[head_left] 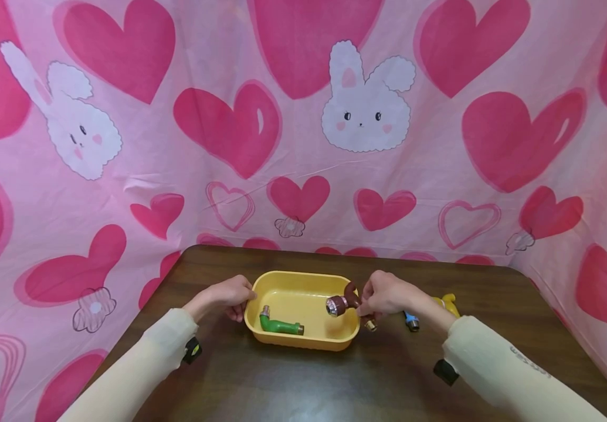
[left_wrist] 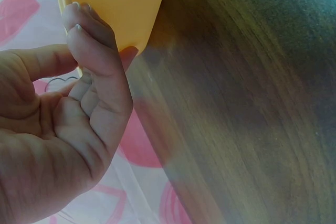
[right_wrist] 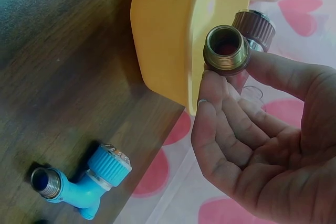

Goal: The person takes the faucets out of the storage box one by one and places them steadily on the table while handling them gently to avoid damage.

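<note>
My left hand (head_left: 231, 296) grips the left rim of a yellow plastic basin (head_left: 298, 300), thumb on one side and curled fingers on the other in the left wrist view. Inside the basin, toward its front left, lies a green valve fitting (head_left: 283, 327) with metal ends. My right hand (head_left: 389, 293) pinches a brown angle valve (right_wrist: 256, 29) over the basin's right rim. Its ribbed knob points inward over the basin, and its brass threaded end (right_wrist: 231, 62) faces the right wrist camera.
On the dark wooden table (head_left: 303, 387), right of the basin, lies a blue angle valve (head_left: 411, 321). A yellow fitting (head_left: 449, 303) sits beyond it, partly hidden behind my right wrist. A pink cloth (head_left: 303, 152) with hearts and rabbits hangs around the table.
</note>
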### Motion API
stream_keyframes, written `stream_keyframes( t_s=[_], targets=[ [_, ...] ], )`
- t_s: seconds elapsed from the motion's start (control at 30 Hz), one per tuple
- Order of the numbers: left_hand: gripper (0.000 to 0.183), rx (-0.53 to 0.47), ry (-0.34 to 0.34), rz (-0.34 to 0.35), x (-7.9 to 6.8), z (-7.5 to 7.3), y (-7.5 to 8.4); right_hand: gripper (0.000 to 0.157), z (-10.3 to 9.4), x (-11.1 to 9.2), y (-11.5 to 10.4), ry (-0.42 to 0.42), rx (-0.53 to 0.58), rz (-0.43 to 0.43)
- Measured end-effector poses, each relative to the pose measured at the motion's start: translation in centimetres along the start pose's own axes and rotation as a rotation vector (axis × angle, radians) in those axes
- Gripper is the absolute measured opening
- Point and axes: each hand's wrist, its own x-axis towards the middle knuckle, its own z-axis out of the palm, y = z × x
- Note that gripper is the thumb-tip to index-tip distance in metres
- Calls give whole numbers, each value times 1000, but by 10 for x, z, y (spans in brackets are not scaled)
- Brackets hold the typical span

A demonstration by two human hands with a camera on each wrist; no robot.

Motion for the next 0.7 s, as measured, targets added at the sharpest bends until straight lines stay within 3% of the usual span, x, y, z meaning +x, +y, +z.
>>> stream_keyframes(
  t_s=[0.7],
  targets=[
    [22, 1, -13, 7, -5, -1, 3, 29, -3, -13, 11, 18, -6, 11]
  ],
)
